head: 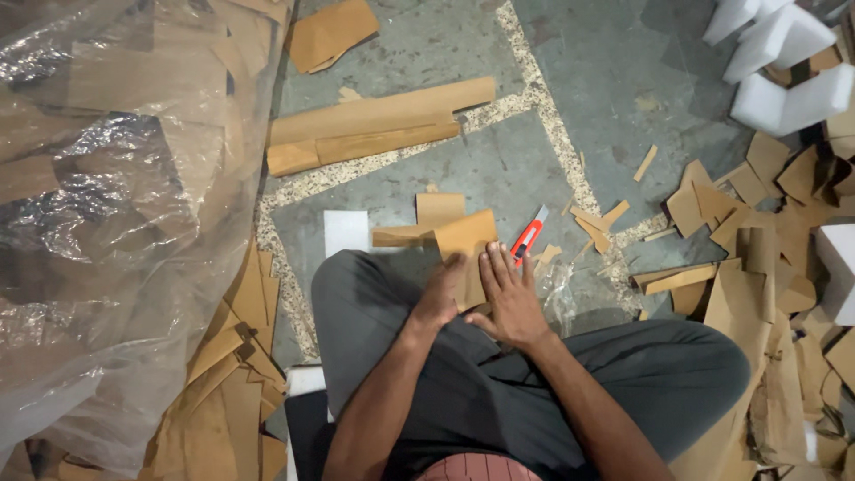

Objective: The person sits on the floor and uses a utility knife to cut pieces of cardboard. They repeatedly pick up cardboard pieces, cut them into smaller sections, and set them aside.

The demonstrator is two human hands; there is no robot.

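I sit cross-legged on the floor in dark grey trousers. A brown cardboard piece (463,239) rests on my left knee and the floor in front of me. My left hand (441,294) grips its near edge with curled fingers. My right hand (509,298) lies flat on the piece beside it, fingers spread and pressing down. A red utility knife (527,238) lies on the floor just beyond my right fingertips, touching neither hand. More cardboard strips (419,223) lie under and behind the held piece.
A large clear plastic bag (116,205) stuffed with cardboard fills the left. Long cardboard strips (378,125) lie ahead. Cardboard offcuts (739,205) litter the right, with white foam blocks (784,62) at top right. A white foam slab (346,232) lies by my left knee.
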